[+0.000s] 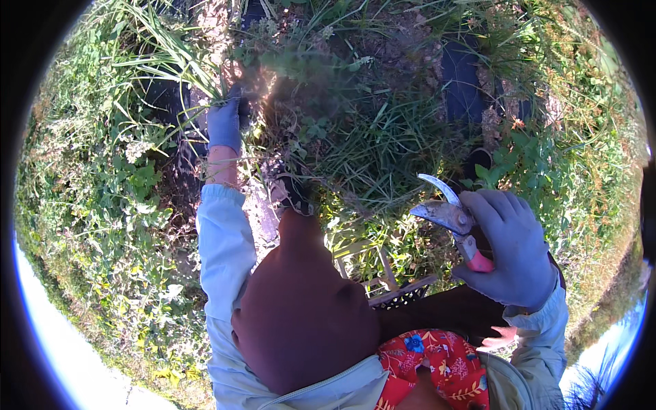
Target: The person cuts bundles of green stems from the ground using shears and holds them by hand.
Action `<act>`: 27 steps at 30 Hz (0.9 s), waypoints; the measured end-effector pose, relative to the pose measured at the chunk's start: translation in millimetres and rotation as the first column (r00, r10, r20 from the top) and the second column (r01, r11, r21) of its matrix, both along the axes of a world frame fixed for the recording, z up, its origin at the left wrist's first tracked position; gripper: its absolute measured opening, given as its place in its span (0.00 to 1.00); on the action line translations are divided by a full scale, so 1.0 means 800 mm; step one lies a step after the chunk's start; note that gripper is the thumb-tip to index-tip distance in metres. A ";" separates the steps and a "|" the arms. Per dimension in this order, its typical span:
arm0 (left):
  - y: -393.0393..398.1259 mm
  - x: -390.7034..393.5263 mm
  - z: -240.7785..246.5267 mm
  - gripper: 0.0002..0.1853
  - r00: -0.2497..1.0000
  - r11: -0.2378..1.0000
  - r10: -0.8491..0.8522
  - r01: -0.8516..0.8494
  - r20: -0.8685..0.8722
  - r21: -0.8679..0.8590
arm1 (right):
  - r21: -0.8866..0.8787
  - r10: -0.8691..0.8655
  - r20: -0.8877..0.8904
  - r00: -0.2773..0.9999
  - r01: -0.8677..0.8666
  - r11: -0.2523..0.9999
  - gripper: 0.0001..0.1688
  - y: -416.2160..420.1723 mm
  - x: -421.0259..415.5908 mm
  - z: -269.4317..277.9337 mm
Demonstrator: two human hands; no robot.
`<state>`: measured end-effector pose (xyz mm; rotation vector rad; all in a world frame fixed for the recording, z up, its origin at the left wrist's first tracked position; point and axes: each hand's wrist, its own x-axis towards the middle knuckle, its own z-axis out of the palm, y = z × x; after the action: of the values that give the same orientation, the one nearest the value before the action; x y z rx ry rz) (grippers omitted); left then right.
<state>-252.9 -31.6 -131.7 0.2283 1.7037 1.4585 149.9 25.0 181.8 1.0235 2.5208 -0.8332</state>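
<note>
In a grey work glove, my left hand [224,123] reaches far forward, closed around a tuft of long green grass blades [192,64]. The blades fan out up and to the left of the fist. Whether the tuft is still rooted cannot be seen. My right hand [507,246], also gloved, holds bypass pruning shears [443,215] with a reddish-pink handle at the right. Their jaws are apart, with nothing between them, and point left over the grass. The palm and fingers hide part of the handles.
Loose long grass [379,143] lies thick over the ground ahead. Dark sheet-like strips [461,82] show among the plants. A crate [402,292] stands beside my brown-trousered leg [307,307]. Leafy weeds [138,179] crowd the left; more greenery [538,159] grows at the right.
</note>
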 end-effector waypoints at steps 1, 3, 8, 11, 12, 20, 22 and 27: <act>-0.006 -0.010 0.010 0.16 0.997 0.997 -0.079 0.079 0.026 0.000 | 0.013 0.000 -0.006 1.000 0.000 1.000 0.43 -0.001 0.000 -0.002; 0.013 0.001 0.076 0.17 0.987 0.973 -0.127 0.104 -0.102 -0.204 | 0.043 -0.010 -0.012 1.000 0.011 0.999 0.43 -0.004 0.002 -0.001; 0.021 -0.010 0.183 0.18 0.948 0.968 -0.211 0.169 -0.240 -0.185 | 0.096 0.014 -0.018 1.000 -0.012 0.995 0.41 -0.008 0.000 0.009; 0.033 0.002 0.258 0.20 0.920 0.980 -0.188 0.155 -0.343 -0.122 | 0.143 -0.013 -0.052 0.999 0.020 0.990 0.41 -0.007 0.006 0.013; 0.033 0.002 0.282 0.19 0.899 0.973 -0.226 0.191 -0.374 -0.129 | 0.181 -0.012 -0.074 0.997 0.026 0.983 0.41 -0.007 0.009 0.012; 0.043 0.051 0.419 0.18 0.708 0.818 -0.534 0.572 -0.462 -0.069 | 0.318 -0.152 -0.359 0.921 0.274 0.908 0.40 0.007 0.038 0.024; 0.046 0.092 0.443 0.18 0.701 0.780 -0.605 0.618 -0.379 -0.101 | 0.340 -0.194 -0.367 0.910 0.325 0.882 0.40 0.010 0.045 0.031; 0.022 0.200 0.478 0.16 0.618 0.679 -0.683 0.733 -0.390 -0.027 | 0.383 -0.234 -0.474 0.849 0.438 0.813 0.41 0.025 0.067 0.032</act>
<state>-93.3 -13.8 251.0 1.1953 1.5056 0.9352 203.8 45.0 207.8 1.6634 3.0441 -0.5494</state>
